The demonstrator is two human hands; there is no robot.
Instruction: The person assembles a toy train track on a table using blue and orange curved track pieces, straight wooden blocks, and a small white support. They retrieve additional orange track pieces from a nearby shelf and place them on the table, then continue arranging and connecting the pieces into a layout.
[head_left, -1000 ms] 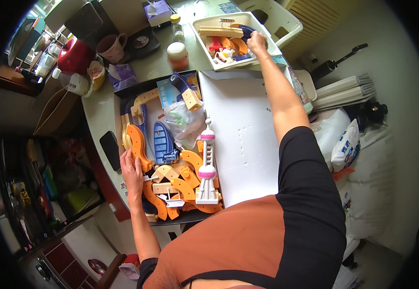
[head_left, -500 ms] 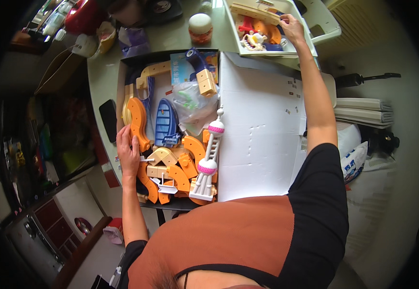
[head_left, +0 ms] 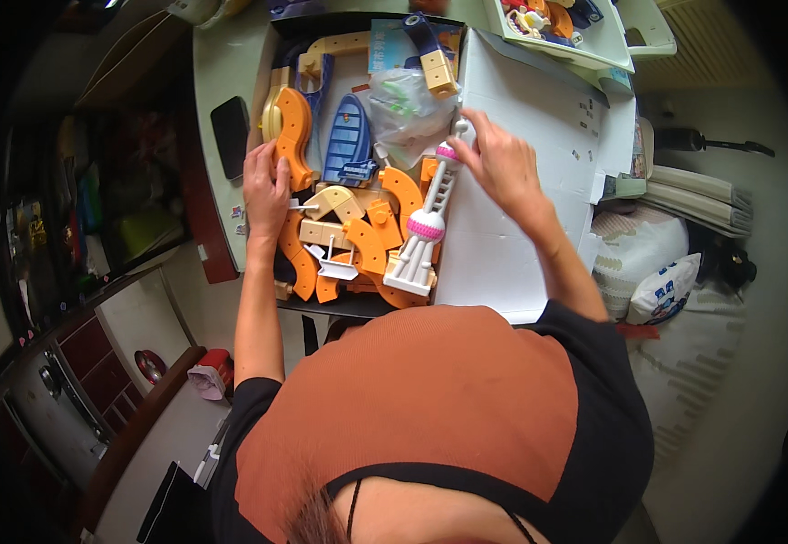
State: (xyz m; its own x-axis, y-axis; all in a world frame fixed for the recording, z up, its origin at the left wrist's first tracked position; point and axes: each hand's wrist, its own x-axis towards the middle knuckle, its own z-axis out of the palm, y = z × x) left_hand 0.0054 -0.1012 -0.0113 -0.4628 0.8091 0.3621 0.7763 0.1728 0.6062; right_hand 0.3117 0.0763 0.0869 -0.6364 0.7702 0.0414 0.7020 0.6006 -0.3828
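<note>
My left hand (head_left: 267, 186) rests over the left edge of the open box (head_left: 272, 50), fingers apart, its tips beside an S-shaped orange track piece (head_left: 292, 131). At the box's right edge, my right hand (head_left: 507, 168) has thumb and forefinger closed around the top of a white toy tower (head_left: 432, 195) with pink bands. The tower leans across the box, its legs on the toy pieces. Next to it lie curved orange track pieces (head_left: 364, 243), wooden blocks (head_left: 323, 234) and a small white part (head_left: 335, 266). A blue boat-shaped piece (head_left: 348, 136) lies mid-box, beside a clear plastic bag (head_left: 409, 102).
The white box lid (head_left: 525, 236) is folded out on the right. Beyond it stands a white bin (head_left: 584, 50) of toy parts. A black phone (head_left: 229, 138) lies left of the box. Packed bags (head_left: 661, 290) sit at the far right.
My right hand has left the white bin and come down to the top of the toy tower. My left hand stays at the box's left edge. The view has shifted, so the box appears higher.
</note>
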